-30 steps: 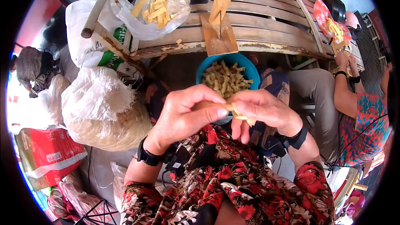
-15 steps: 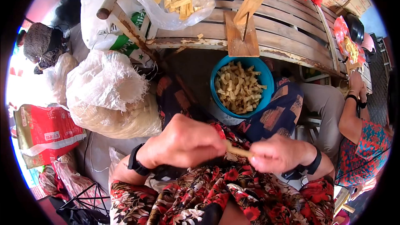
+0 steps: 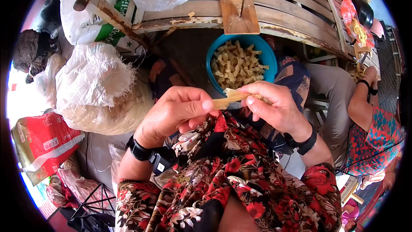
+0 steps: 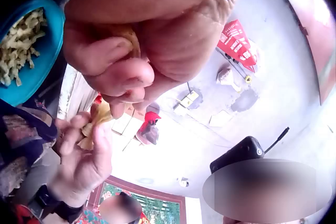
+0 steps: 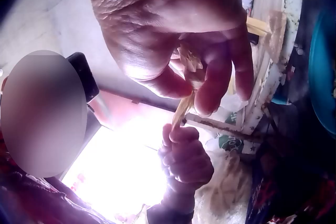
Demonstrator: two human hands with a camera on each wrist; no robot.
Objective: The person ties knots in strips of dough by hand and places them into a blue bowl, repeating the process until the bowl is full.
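A flat, pale yellow strip, like tofu skin, stretches between the two hands above the lap. My left hand pinches one end between thumb and curled fingers. At the other end my right hand pinches the strip with thumb and forefinger; a torn-looking flap stands up beside its fingertips. In the right wrist view a crumpled part of the strip shows inside the right hand's fingers. Just beyond the hands, a blue basin holds many short, pale twisted pieces.
A slatted bench bears a wooden block stand and a clear bag of flat yellow strips. At left sits a large white sack, near a red bag. Another person works at the right.
Half a second ago both hands were lower and blurred, with the strip narrow between them. Now they are higher, and the strip appears wider and flatter. The head view has shifted too.
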